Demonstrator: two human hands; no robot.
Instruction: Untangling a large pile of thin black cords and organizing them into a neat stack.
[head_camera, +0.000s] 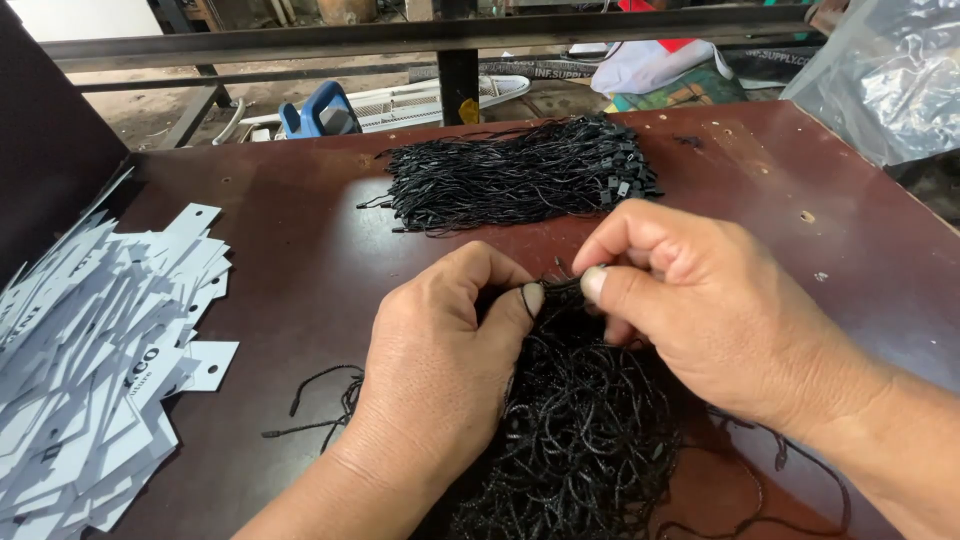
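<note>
Two bare hands fill the lower middle of the frame. The left hand (440, 370) and right hand (700, 310) wear no gloves, rings or watch. Both forearms are uncovered, with no sleeve in view. The thumbnails are short and pale, the knuckles creased.

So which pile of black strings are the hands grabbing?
The tangled heap of black cord loops nearest the person; both hands pinch its top. The neat bundle of black cords farther back lies untouched.

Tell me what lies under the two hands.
A tangled heap of black cords lies under the left hand and right hand. The brown table beneath the heap is covered.
</note>
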